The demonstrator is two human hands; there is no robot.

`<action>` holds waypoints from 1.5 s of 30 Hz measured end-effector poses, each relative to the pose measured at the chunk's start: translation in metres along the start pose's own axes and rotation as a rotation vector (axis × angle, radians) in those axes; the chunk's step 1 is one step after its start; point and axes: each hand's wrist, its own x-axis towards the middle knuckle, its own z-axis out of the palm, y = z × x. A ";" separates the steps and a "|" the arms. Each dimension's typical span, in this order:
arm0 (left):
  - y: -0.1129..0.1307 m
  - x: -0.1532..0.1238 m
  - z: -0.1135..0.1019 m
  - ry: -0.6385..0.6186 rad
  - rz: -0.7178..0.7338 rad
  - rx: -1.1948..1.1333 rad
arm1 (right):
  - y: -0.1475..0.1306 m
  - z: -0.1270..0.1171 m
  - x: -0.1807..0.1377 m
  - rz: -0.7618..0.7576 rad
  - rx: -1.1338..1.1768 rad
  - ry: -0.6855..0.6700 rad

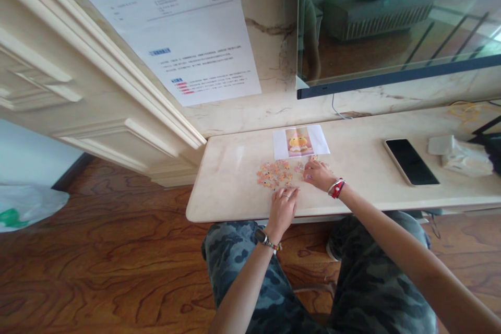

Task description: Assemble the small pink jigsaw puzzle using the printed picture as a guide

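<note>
Orange pieces (275,173) mostly lie loose beyond left hand (282,207), few by right hand (318,175); both grips unclear.

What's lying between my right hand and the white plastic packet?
The phone, screen up, lies between your right hand and the white plastic packet, as the head view shows.

The small pieces (274,173) were orange and pink — the tabletop (230,198) cream. The trousers (379,287) bore grey camouflage, the floor (117,261) dark grain on reddish brown — the phone screen (412,162) was black.
</note>
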 end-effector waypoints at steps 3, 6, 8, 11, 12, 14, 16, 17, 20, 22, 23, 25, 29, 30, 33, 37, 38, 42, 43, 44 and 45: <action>0.000 -0.001 0.000 0.003 -0.001 -0.008 | 0.001 -0.002 -0.001 0.005 0.008 -0.012; -0.001 -0.001 0.000 0.013 0.014 -0.013 | 0.005 -0.003 -0.003 0.043 0.028 0.011; -0.001 -0.001 0.000 0.020 0.027 -0.010 | 0.008 -0.003 -0.004 0.078 0.038 0.029; -0.002 0.000 0.000 0.031 0.028 -0.002 | 0.012 -0.002 -0.005 0.100 0.052 0.029; -0.002 0.000 0.000 0.032 0.028 0.000 | 0.013 -0.001 -0.006 0.100 0.057 0.027; -0.002 0.001 0.000 0.027 0.031 0.002 | 0.013 -0.001 -0.007 0.101 0.062 0.021; -0.002 0.002 0.000 0.018 0.034 0.000 | 0.012 0.000 -0.007 0.100 0.065 0.015; -0.003 0.002 0.000 0.014 0.035 -0.001 | 0.011 0.001 -0.008 0.097 0.066 0.013; -0.002 0.002 0.001 0.015 0.034 -0.008 | 0.009 0.001 -0.007 0.077 0.067 0.015; -0.002 0.001 0.001 0.019 0.031 -0.014 | 0.010 0.001 -0.007 0.066 0.069 0.030; -0.002 0.001 0.001 0.020 0.029 -0.016 | 0.012 0.000 -0.007 0.071 0.071 0.051; -0.002 0.001 0.000 0.018 0.023 -0.019 | 0.022 -0.003 -0.011 0.102 0.083 0.127; -0.004 0.001 -0.003 0.012 0.017 -0.016 | 0.052 -0.010 -0.033 0.192 0.118 0.321; -0.004 0.001 -0.003 0.013 0.018 -0.015 | 0.060 -0.012 -0.040 0.216 0.117 0.353; -0.004 0.002 -0.004 0.027 0.026 -0.017 | 0.072 -0.015 -0.059 0.256 0.115 0.392; -0.001 0.003 -0.001 0.047 0.028 -0.024 | 0.063 -0.009 -0.069 0.239 0.096 0.320; -0.001 0.004 0.000 0.050 0.028 -0.024 | 0.058 -0.006 -0.068 0.237 0.087 0.298; 0.001 0.004 0.000 0.045 0.034 -0.017 | 0.044 0.002 -0.061 0.245 0.078 0.279; 0.001 0.004 -0.001 0.039 0.031 -0.013 | 0.044 0.003 -0.061 0.262 0.089 0.302; 0.001 0.003 -0.003 0.034 0.027 -0.011 | 0.045 0.004 -0.062 0.288 0.105 0.338; 0.000 0.003 -0.004 0.028 0.022 -0.009 | 0.047 0.004 -0.064 0.320 0.123 0.380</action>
